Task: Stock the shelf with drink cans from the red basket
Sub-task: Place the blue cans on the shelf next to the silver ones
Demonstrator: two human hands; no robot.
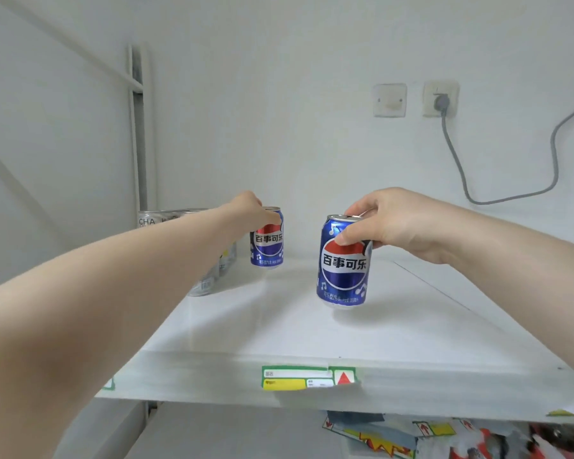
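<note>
Two blue drink cans in view, one per hand, both over the white shelf (279, 332).

- Upright post (136, 127): pale grey, against the wall at the shelf's 11 o'clock corner.
- Silver cans (166, 217): a cluster at the shelf's 10 o'clock corner, partly hidden behind the left forearm. Count not readable.
- Left hand (251, 210): extended deep into the shelf, fingers curled down over the top rim of the far blue can (268, 241), gripping it from above. The can is upright, just beside the silver cans at their 3 o'clock. Base contact with the shelf: cannot tell.
- Right hand (388, 223): thumb on the front wall and fingers wrapped round the rim and back of the near blue can (343, 263). This can is near upright, at 4 o'clock of the far can and well apart from it. A shadow lies on the shelf under its base. Contact: not certain.
- Price label (309, 377): on the shelf's front lip, at 6 o'clock of the near can. It has a green border, a yellow field and a red triangle.
- Wall: a blank plate (390, 100) at 12 o'clock of the right hand, and a socket (440, 98) at 1 o'clock with a grey plug in it. The grey cable (511, 197) loops down, then rises toward the 3 o'clock edge.
</note>
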